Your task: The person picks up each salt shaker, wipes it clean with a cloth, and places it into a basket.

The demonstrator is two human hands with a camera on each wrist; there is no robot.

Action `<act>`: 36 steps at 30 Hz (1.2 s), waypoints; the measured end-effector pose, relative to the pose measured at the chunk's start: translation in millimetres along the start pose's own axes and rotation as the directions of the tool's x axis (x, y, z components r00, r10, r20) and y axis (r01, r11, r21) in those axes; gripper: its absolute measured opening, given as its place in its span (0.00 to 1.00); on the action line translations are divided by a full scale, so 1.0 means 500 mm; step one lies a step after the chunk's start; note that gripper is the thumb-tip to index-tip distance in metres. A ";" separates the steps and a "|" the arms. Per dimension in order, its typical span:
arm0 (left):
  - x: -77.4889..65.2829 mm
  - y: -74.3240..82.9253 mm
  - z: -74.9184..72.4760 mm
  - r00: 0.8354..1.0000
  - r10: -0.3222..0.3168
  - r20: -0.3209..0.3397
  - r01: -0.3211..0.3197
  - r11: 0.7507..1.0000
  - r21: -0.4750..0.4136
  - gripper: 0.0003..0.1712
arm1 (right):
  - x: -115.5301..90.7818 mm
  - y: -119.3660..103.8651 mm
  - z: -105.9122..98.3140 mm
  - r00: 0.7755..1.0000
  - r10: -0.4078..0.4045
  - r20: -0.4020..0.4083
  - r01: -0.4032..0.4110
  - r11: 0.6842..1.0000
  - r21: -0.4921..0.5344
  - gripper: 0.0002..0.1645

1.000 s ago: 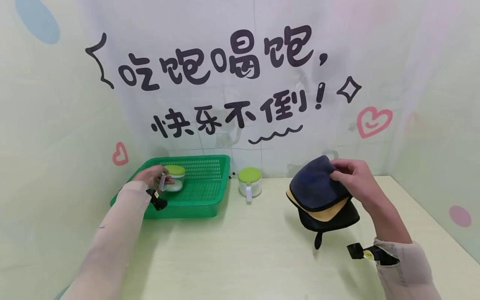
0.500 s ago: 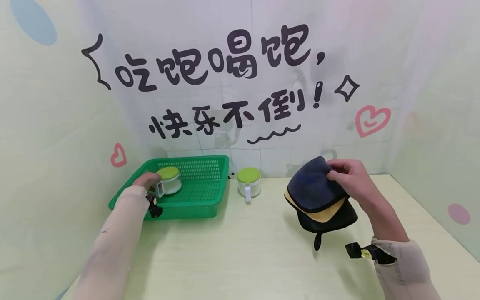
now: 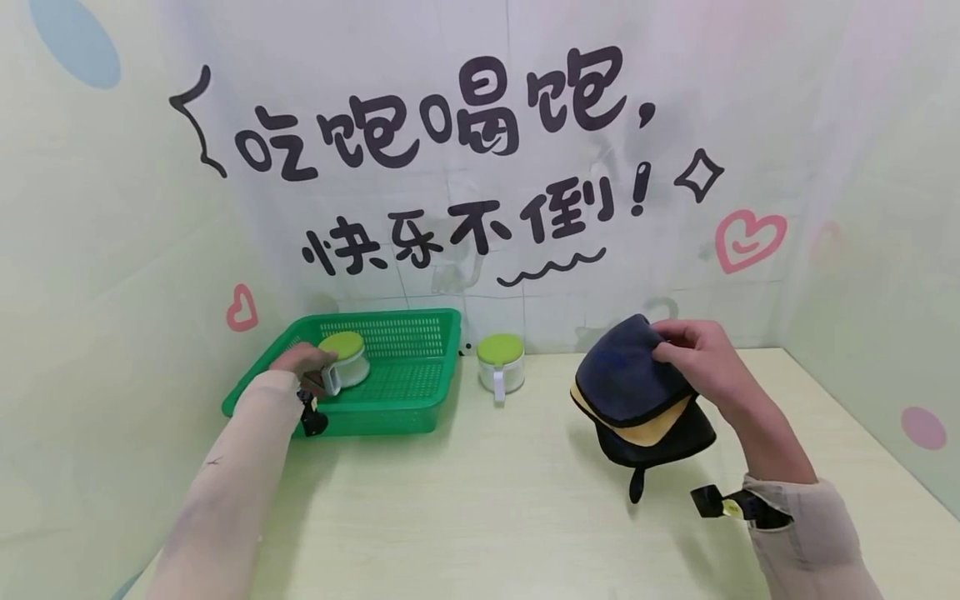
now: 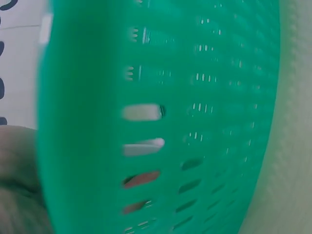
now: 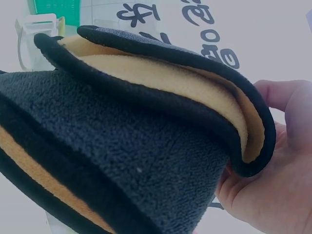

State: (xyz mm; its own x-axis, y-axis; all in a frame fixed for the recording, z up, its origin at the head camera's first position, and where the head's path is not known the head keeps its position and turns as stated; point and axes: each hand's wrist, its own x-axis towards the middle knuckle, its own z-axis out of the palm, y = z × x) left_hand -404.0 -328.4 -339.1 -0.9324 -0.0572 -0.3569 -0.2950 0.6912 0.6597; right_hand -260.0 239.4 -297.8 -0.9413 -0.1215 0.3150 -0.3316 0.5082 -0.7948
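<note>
Your hands, clock read off the head view. Right hand [image 3: 701, 354], between three and four: thumb and fingers pinch a folded bundle of cloths [image 3: 636, 371], dark blue over yellow over black. Bundle hangs at four, a dark loop dangling, shadow on the pale tabletop [image 3: 480, 500]. Left hand [image 3: 303, 360], at eight: up against a green-lidded cup [image 3: 349, 360], beside its white handle. Whether your fingers close round that handle, cannot tell; they are partly hidden.

That cup sits inside the green basket [image 3: 375, 422], handle toward its own seven. Second green-lidded cup [image 3: 500, 367] is on the tabletop at six, just right of the basket, handle pointing to six. Lettered backdrop [image 3: 450, 158] stands behind, writing around twelve.

In the way: basket wall fills most of your left wrist view; skin and white show only in bits through the slots. Bundle covers most of your right wrist view, basket peeking in at eleven.

Pose: left forearm reaches in from between seven and eight, hand over the basket's near-left side. Right forearm rises from four, leaning inward, wrist above the sleeve cuff.
</note>
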 end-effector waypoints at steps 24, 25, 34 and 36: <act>-0.069 0.192 0.111 0.820 0.245 -0.518 -0.221 0.969 0.108 0.28 | -0.003 -0.001 -0.012 1.000 0.021 -0.019 -0.021 0.999 -0.030 0.21; -0.077 0.205 0.124 0.809 0.288 -0.513 -0.267 0.957 0.116 0.28 | -0.002 -0.001 -0.012 0.999 0.025 -0.019 -0.026 0.999 -0.037 0.21; -0.166 0.288 0.256 0.795 0.445 -0.412 -0.484 0.875 0.010 0.23 | -0.001 0.000 -0.016 0.985 0.099 -0.139 -0.096 0.995 0.026 0.18; -0.185 0.295 0.290 0.838 0.419 -0.348 -0.488 0.862 -0.135 0.22 | -0.001 -0.001 -0.017 0.981 0.101 -0.165 -0.093 0.994 0.058 0.18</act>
State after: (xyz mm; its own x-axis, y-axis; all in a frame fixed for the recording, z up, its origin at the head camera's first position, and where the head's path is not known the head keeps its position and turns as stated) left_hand -331.1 -117.0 -304.8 -0.9781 -0.0090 0.2077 0.1720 0.5265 0.8326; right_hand -258.7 246.4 -293.2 -0.9466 0.0727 0.3142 -0.2461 0.4672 -0.8492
